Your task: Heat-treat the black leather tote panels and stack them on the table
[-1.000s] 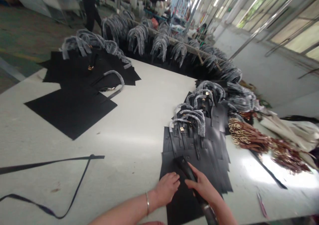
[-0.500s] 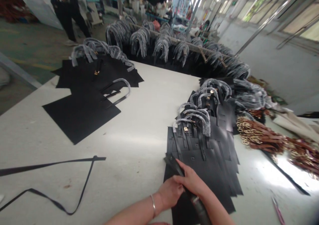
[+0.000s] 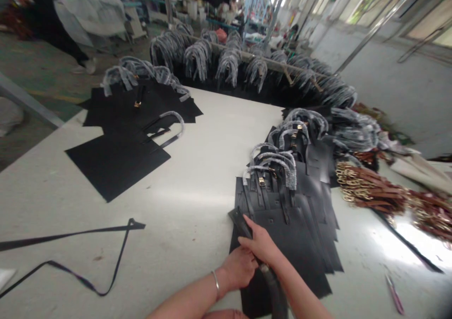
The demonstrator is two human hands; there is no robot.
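My left hand [image 3: 239, 265], with a silver bracelet on the wrist, is closed round a black bag handle [image 3: 272, 286]. Just above it, my right hand [image 3: 262, 243] grips the same handle near its flat end, the thumb against my left hand. The handle's rounded part curves down toward my body, where its lower end is out of view. Beneath both hands lies a fanned stack of black bag panels [image 3: 300, 243]. Plastic-wrapped handles [image 3: 273, 161] with gold buckles are attached to the panels farther up.
Another pile of black panels [image 3: 120, 161] lies left on the white table [image 3: 197, 187]. A loose black strip [image 3: 118, 262] is at front left. Brown straps with gold clasps [image 3: 374, 189] and tweezers [image 3: 393, 294] are at right. Wrapped handles [image 3: 229, 65] hang behind; a person [image 3: 52, 32] stands at far left.
The handle and both hands have shifted slightly up and left in view. The person in the background has moved left.
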